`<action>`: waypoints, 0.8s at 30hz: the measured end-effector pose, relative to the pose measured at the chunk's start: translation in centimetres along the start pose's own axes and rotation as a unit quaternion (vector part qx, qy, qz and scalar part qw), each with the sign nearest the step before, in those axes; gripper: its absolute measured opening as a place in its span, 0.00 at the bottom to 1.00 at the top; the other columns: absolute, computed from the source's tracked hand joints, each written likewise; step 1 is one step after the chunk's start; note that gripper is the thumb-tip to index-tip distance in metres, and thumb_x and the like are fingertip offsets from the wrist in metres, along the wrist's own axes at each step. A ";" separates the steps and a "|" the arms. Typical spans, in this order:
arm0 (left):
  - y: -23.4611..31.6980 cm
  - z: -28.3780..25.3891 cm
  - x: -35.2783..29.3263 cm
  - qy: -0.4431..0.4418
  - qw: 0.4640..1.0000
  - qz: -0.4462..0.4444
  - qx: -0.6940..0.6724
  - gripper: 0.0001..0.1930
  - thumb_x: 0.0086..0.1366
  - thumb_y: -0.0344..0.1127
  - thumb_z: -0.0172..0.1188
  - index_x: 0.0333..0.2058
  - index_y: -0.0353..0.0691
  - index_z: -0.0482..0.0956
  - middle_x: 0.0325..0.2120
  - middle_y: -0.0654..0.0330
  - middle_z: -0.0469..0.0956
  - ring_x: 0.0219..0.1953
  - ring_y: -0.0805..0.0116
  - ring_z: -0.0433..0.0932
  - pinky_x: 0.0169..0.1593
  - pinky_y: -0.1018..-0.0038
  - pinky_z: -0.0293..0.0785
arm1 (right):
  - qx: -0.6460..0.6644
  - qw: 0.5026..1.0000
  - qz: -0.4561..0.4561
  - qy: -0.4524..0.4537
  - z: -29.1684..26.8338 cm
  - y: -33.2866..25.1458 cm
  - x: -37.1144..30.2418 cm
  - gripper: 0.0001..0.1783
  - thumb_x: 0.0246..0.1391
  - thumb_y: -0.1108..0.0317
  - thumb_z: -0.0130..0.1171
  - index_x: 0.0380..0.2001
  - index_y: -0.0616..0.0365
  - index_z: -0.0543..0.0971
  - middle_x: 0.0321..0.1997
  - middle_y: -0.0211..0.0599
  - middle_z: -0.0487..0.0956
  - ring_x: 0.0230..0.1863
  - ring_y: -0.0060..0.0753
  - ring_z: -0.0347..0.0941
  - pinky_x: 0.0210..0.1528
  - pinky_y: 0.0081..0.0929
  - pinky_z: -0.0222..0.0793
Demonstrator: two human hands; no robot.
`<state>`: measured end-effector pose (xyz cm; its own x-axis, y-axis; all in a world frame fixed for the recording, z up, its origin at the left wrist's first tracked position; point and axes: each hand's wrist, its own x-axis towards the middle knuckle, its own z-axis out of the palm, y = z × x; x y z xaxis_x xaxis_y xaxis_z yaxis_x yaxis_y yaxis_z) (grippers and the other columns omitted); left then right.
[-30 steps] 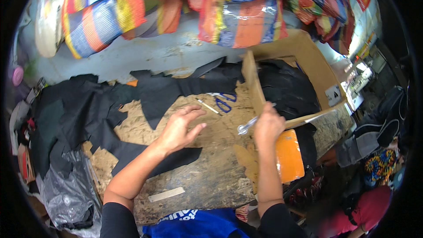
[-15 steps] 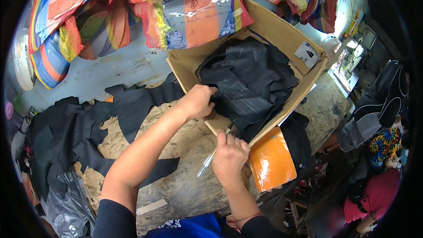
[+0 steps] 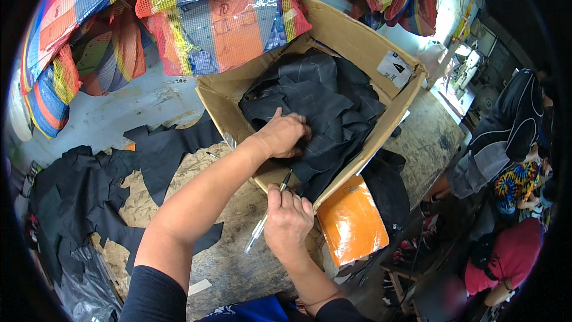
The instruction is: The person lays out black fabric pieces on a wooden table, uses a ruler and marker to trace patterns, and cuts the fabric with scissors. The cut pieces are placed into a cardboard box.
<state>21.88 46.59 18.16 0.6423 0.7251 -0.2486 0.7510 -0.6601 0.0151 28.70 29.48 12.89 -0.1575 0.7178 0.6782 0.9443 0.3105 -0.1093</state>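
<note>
A cardboard box [image 3: 398, 128] stands tilted on the worktable, holding a heap of black cut pieces [image 3: 325, 104], some with thin pale lines; they look like fabric or leather. Over the heap, inside the box, my left hand [image 3: 283, 135] lies palm down with its fingers apart and bent; the fingertips are partly hidden. At the box's near corner, my right hand [image 3: 289, 220] is closed round a clear-barrelled pen [image 3: 257, 232], its dark end pointing up toward the box. The knuckles of that hand are against the cardboard rim.
Black scraps [image 3: 77, 191] spread over the worktable [image 3: 238, 256] at left. An orange booklet [image 3: 353, 220] lies beside the box, near a dark bundle [image 3: 387, 185]. Striped mesh sacks [image 3: 220, 24] crowd the back. People [image 3: 506, 256] are at the right, beyond the table.
My left hand has moved from the box's near-left rim onto the black pieces inside, and its fingers have spread. The right hand still holds the pen. The whole view has shifted slightly.
</note>
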 end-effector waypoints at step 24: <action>3.7 -2.1 -26.6 0.564 0.412 0.087 -0.710 0.14 0.67 0.31 0.49 0.50 0.32 0.69 0.42 0.58 0.77 0.42 0.73 0.76 0.47 0.76 0.73 | 0.080 0.988 0.118 0.055 -0.7 6.5 6.8 0.09 0.41 0.73 0.60 0.31 0.59 0.77 0.22 0.47 0.77 0.28 0.50 0.76 0.31 0.42 0.67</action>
<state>7.84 25.27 26.87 -0.2340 0.8495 0.4728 -0.5041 -0.5219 0.6881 33.99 35.94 17.34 0.1024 0.7130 0.6937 0.8914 0.2438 -0.3822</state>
